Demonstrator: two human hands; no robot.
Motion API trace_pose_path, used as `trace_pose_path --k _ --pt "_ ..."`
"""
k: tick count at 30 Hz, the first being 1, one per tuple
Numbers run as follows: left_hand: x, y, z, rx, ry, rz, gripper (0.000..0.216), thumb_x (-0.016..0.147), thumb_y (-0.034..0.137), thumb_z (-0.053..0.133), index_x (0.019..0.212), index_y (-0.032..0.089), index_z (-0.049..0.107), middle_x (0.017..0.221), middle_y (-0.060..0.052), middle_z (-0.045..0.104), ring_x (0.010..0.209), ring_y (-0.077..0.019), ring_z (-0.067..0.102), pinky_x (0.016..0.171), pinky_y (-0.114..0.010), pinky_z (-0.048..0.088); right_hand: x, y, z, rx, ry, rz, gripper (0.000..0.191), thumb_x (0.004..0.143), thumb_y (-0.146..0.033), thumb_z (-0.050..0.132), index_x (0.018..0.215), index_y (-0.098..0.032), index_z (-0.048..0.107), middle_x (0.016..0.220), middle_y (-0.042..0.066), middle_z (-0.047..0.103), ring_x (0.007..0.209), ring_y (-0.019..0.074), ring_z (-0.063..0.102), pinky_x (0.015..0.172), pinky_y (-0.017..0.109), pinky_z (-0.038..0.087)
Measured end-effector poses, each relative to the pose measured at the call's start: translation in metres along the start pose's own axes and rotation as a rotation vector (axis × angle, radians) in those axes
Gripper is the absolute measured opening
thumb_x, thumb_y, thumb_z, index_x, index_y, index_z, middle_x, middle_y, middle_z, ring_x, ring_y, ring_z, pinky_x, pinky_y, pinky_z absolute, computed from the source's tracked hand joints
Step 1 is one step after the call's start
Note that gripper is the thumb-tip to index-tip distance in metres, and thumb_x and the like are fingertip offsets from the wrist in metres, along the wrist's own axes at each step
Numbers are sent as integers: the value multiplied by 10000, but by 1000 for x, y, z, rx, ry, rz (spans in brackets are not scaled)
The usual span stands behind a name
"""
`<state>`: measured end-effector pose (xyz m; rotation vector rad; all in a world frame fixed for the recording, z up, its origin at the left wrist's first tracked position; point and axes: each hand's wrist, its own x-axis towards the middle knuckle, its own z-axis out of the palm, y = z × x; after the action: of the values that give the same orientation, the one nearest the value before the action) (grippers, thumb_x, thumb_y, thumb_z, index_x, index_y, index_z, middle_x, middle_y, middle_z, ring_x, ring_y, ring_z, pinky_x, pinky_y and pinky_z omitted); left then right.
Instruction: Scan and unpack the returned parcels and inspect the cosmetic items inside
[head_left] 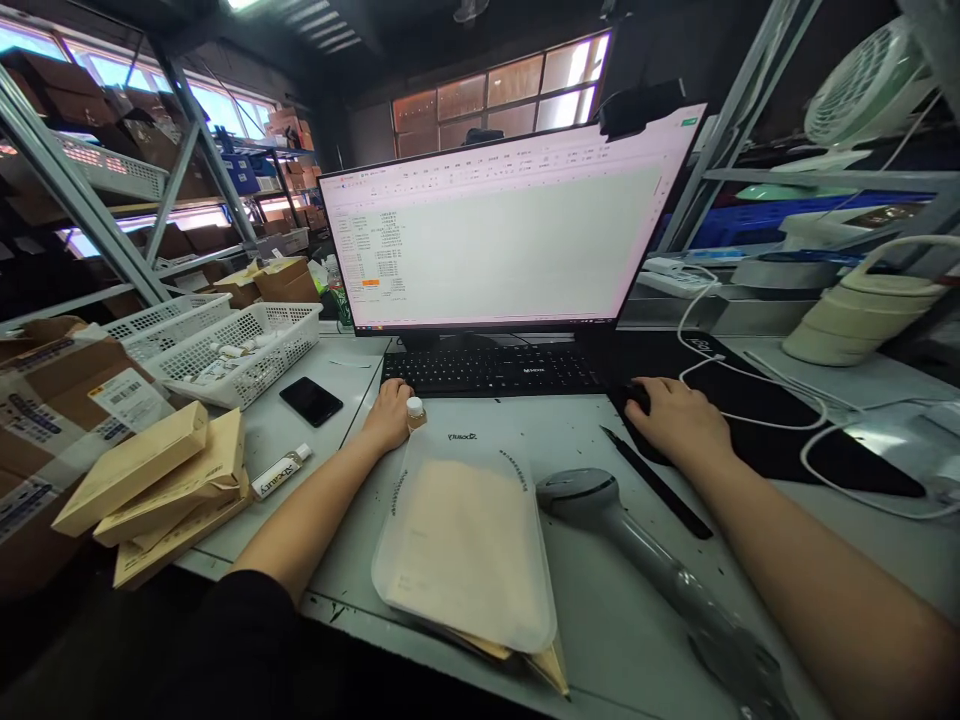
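My left hand lies at the lower left corner of the black keyboard, fingers loosely laid on its keys and gripping nothing. Right beside it stands a small bottle with a white cap. My right hand is over a black computer mouse, which shows only in part under the fingers. Between my forearms lies a frosted translucent pouch on top of tan packets. A grey handheld scanner and a black pen-like stick lie to its right. The lit monitor shows a spreadsheet.
Left of my arm are a labelled tube, stacked tan boxes, a phone and a white basket with small items. At right, a white cable crosses the black mat near a beige lidded container.
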<state>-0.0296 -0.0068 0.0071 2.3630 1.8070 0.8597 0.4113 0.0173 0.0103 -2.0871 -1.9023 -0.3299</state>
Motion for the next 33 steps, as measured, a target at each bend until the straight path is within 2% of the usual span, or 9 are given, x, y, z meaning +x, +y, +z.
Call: trace_pose_path --k 6,10,16,22,28,33 --pt "10 -1 7 160 5 -63 417 906 241 588 1308 149 523 1421 -192 435 1365 -351 407 1082 -474 443 0 -1 0 4 -1 9 532 1006 -421 331 1407 -141 540 1401 171 566 1154 361 567 925 450 461" --pt "17 3 10 255 0 -62 521 937 350 594 1425 196 500 1541 -154 376 1396 -357 377 1107 -476 430 0 -1 -1 7 -12 13 517 1002 -404 345 1400 -143 548 1409 168 566 1150 351 566 919 440 457" --pt "21 8 10 336 -23 -37 460 946 430 584 1378 273 602 1592 -95 365 1403 -365 377 1089 -491 452 0 -1 -1 -4 -13 8 529 1006 -414 325 1400 -141 549 1405 164 568 1152 358 565 917 442 452" --pt "13 7 14 344 65 -97 573 974 405 541 1528 303 435 1588 -99 361 1433 -329 362 1160 -476 388 0 0 0 -22 -22 30 529 994 -406 322 1400 -162 557 1430 160 546 1163 373 561 929 461 454" --pt "14 3 18 331 71 -112 570 961 401 568 1507 281 458 1566 -103 390 1416 -313 394 1149 -446 400 2 0 2 -27 -35 58 552 985 -425 294 1405 -178 551 1441 156 530 1163 393 552 912 483 468" --pt "14 1 19 318 63 -92 603 935 350 596 1512 266 444 1593 -110 352 1425 -319 380 1156 -454 386 4 2 3 -25 -60 69 563 980 -438 287 1411 -184 546 1454 155 517 1173 394 544 940 490 463"
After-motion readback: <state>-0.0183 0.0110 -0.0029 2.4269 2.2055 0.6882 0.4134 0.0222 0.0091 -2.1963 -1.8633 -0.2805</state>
